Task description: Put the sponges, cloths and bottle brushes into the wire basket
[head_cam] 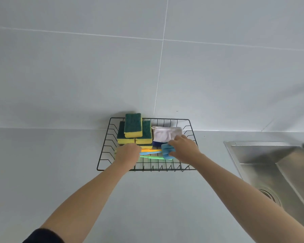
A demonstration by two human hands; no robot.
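1. My left hand (128,152) is closing over the orange, blue and green plastic brush handles (150,153) inside the black wire basket (104,151).
2. My right hand (183,148) is pinching the blue foam brush head (167,151) beside the folded white cloth (165,134).
3. Green-and-yellow sponges (133,130) are sitting stacked at the basket's back left.

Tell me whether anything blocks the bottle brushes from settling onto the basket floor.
Nothing visible does. The bottle brushes already lie inside the wire basket, in its near part, in front of the sponges and the cloths. The left hand covers their handle ends and the right hand rests on the blue head.
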